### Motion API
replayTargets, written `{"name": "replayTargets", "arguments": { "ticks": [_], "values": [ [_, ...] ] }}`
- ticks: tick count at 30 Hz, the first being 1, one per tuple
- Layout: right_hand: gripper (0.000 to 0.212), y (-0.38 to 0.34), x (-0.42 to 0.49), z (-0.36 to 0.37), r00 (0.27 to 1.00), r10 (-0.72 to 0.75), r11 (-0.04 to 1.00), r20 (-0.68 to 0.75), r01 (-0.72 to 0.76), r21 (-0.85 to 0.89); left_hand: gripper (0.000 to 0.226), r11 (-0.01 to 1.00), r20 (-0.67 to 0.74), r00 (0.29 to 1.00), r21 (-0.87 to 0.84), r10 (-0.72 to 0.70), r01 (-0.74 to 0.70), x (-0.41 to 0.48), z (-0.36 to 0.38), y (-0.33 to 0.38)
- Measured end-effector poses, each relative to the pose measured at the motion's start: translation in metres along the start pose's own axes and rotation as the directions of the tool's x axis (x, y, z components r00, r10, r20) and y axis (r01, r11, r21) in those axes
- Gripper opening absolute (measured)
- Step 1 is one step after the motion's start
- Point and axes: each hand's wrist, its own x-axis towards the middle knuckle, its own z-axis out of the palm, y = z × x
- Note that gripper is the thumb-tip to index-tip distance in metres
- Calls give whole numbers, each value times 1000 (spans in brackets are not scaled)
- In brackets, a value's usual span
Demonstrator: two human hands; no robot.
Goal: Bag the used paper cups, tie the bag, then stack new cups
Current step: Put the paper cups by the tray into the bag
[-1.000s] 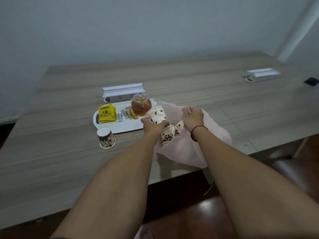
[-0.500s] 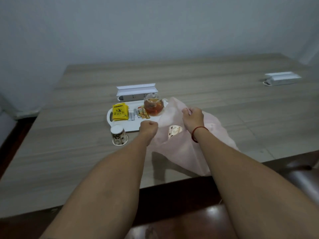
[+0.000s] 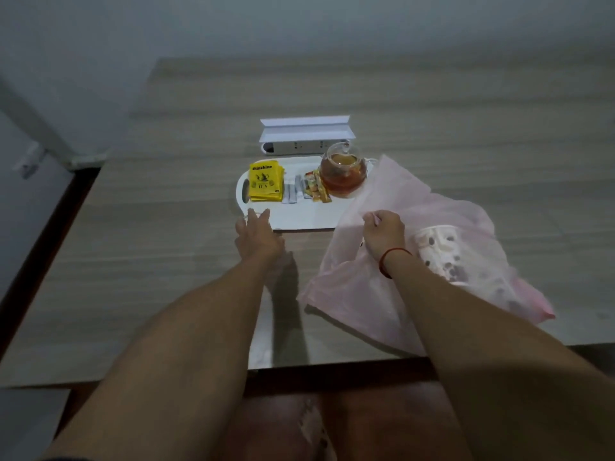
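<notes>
- Wood-grain table [image 3: 166,261] against a pale wall carries a white tray [image 3: 299,214] with a glass teapot [image 3: 342,174] and yellow packets [image 3: 266,181].
- Left hand [image 3: 258,234] reaches forward, fingers spread, palm down at the tray's near edge, gripping nothing.
- Right hand [image 3: 382,231], wrist bent, pinches the pink bag [image 3: 366,294] rim.
- Patterned paper cups [image 3: 439,251] lie inside the bag.

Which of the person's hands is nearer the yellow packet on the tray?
Left. The left hand reaches toward the tray's near left edge, just below the yellow packet; the right hand grips the bag, farther right.
</notes>
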Motion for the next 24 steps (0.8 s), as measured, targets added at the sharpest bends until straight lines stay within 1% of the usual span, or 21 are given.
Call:
{"name": "replayTargets", "arguments": {
  "ticks": [2,3,6,8,12,15,18,20,22,24],
  "values": [
    [48,4,1,2,1000,21,1000,-3,-21,-3,58,999,-49,998,-26,-43,42,3,1,5],
    [46,6,1,1,1000,30,999,-5,-31,-9,56,996,-35,997,-46,-73,71,4,2,7],
    [40,8,0,-7,999,45,999,-3,-45,-6,54,984,-6,991,-118,-136,134,2,1,12],
    [47,5,-2,-15,999,24,1000,-22,-24,2,55,973,-44,987,-180,-158,148,-3,-4,20],
    [50,-6,-7,-43,998,-18,999,-56,21,42,53,965,-152,983,-257,-99,57,-19,-20,51],
    [49,-17,-13,-75,994,-26,995,-103,36,98,55,935,-184,982,-354,-43,-26,-34,-31,82],
    [48,-25,-19,-111,986,-44,992,-158,62,112,60,845,-154,988,-528,0,-83,-55,-36,120],
    [47,-26,-23,-132,979,-65,992,-192,85,97,58,783,-125,991,-613,36,-106,-71,-35,142],
    [48,-26,-28,-152,970,-83,991,-229,105,84,55,745,-49,996,-661,72,-87,-87,-29,162],
    [49,-24,-32,-169,959,-93,992,-269,114,60,48,721,75,992,-692,105,-24,-100,-24,178]
  ]
}}
